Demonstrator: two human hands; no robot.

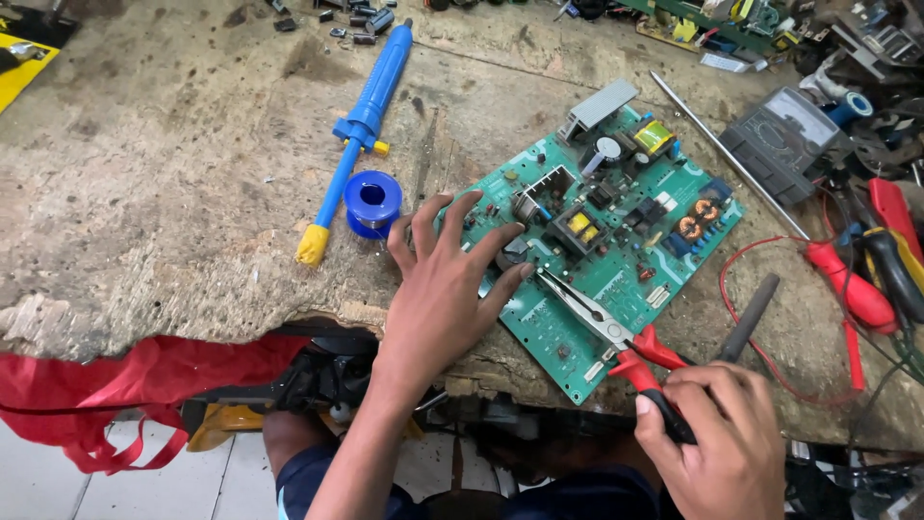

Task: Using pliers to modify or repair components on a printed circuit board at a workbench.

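Observation:
A green circuit board [664, 250] with coils, capacitors and a grey heat sink lies tilted on the worn wooden bench. My left hand [448, 284] rests spread on the board's left end, fingers apart, pressing it down. My right hand [717, 438] grips the red handles of needle-nose pliers [602, 323], whose metal jaws point up-left and reach a component near my left thumb.
A blue desoldering pump [361, 125] and a blue solder spool [372, 200] lie left of the board. A multimeter [784, 140], a long metal rod [727, 154], red probes and wires [847, 289] crowd the right. Red cloth [115, 380] hangs off the bench's front edge.

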